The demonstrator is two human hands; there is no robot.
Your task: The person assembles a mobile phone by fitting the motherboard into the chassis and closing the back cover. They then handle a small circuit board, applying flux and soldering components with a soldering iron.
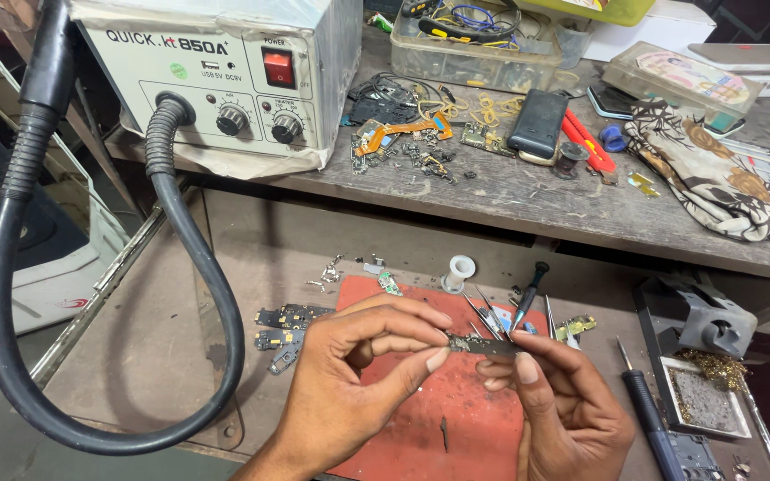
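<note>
Both hands are pinching a small circuit board (pixel 483 345) level above the red mat (pixel 456 405): left hand (pixel 363 374) gripping one end, right hand (pixel 563 410) the other, steadying it for inspection.

Mat (pixel 456 419) below bench (pixel 528 200) (station (pixel 225 80) left), screwdriver (pixel 648 405) right

Two bare hands (pixel 456 392), no sleeves
</note>
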